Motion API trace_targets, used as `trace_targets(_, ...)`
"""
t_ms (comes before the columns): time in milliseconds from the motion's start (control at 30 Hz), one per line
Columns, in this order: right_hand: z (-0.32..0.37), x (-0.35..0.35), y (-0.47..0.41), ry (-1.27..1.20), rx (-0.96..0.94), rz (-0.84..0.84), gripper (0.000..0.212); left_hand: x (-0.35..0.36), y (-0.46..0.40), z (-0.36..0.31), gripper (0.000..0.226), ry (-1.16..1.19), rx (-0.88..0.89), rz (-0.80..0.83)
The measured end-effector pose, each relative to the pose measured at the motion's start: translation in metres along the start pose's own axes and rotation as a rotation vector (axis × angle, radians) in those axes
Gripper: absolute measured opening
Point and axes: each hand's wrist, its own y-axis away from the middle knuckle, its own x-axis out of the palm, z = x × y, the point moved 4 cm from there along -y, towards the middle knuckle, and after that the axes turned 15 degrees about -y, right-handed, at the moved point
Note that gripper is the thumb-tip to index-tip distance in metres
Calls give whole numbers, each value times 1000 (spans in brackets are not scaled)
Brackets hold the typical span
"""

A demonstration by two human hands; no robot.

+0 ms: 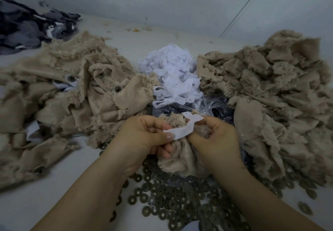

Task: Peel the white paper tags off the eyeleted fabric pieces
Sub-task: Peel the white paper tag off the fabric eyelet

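Head view, looking down at a person's two bare forearms over a pale table top (21, 203) crowded with sewing scraps. Both hands meet just in front of the person, working one beige fabric piece (180, 160) bunched between them. The left hand (144, 137) has its fingers curled under the cloth and its thumb pinching the near end of a white paper tag (182, 129), apparently to anchor it. The right hand (216, 137) grips the other side of the same cloth, with thumb and forefinger closed on the tag's far end, which stands up free; I judge the tag is partly lifted and nearly off. Straight beyond the hands lies a heap of peeled white tags (173, 76), close enough for a short toss. To the left spreads a pile of beige pieces (72, 90) with a metal eyelet and white slips showing, likely still to be done; to the right sits a second beige pile (270, 90) with no white visible, probably finished. Dark metal washers (180, 200) carpet the table beneath the wrists. A dark grey cloth heap (27, 25) fills the far left corner against the wall. Open room is scarce: bare table shows only at the near left and behind the tag heap, so the hands work raised in a narrow gap between the piles.
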Motion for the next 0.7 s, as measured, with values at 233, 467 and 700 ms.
trace_targets(233, -1, 1, 1, 23, 9, 5, 19, 14, 2, -23, 6, 67, 94, 30)
trace_targets(467, 2, 3, 5, -54, -6, 60, 33, 33, -4, -24, 17, -271, 127, -141)
trace_targets(700, -4, 3, 3, -102, 74, 35, 12, 23, -4, -18, 20, -352, 116, -257)
